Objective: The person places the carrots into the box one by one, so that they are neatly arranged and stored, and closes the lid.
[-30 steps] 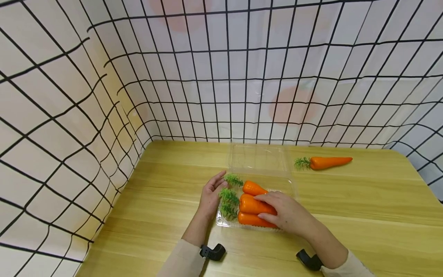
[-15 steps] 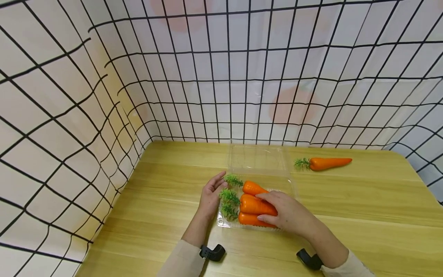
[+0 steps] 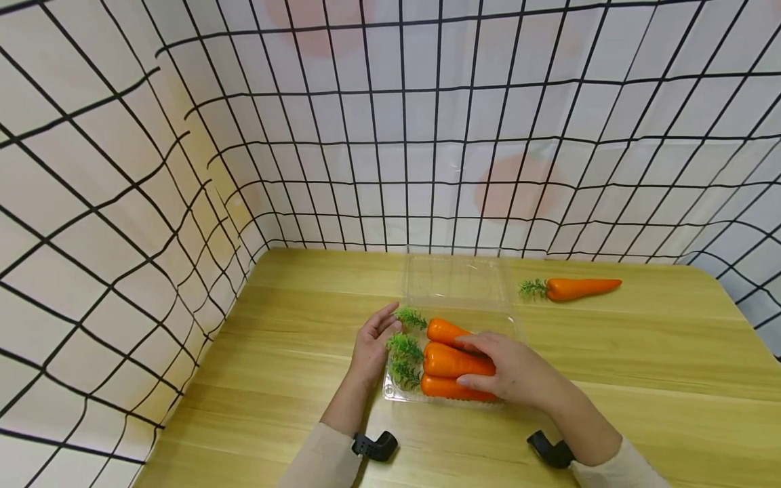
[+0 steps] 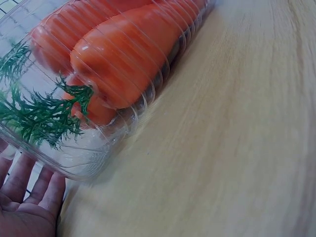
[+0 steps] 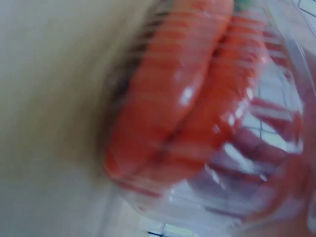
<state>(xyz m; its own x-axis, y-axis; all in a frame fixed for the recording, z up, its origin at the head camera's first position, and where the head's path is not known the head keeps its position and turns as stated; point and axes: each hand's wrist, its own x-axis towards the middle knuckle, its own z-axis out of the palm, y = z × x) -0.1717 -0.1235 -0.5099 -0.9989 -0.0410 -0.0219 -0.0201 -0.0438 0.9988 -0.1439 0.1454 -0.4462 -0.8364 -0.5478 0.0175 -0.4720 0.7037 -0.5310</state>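
A clear plastic clamshell box (image 3: 396, 393) lies with its lid (image 3: 454, 278) folded back. Orange carrots with green leafy tops lie in it side by side; a far carrot (image 3: 444, 331), a middle carrot (image 3: 448, 360) and a near carrot (image 3: 445, 387) show. My left hand (image 3: 371, 346) stands at the box's left side, fingers extended by the wall; the left wrist view has its fingers (image 4: 52, 195) at the corner. Over the carrots' right ends is my right hand (image 3: 512, 369), thumb and fingers spread apart, hiding the tips. The right wrist view is blurred, with fingers seen through the plastic.
Another carrot (image 3: 579, 289) lies at the back right of the wooden table (image 3: 610, 379). Behind the table and along its left side runs a white, black-gridded cloth wall (image 3: 342, 135). Each wrist wears a black band with a camera mount (image 3: 375, 446).
My right hand has slid slightly right along the carrots, and more of the middle and near carrots shows. The left hand and the box stay in place.
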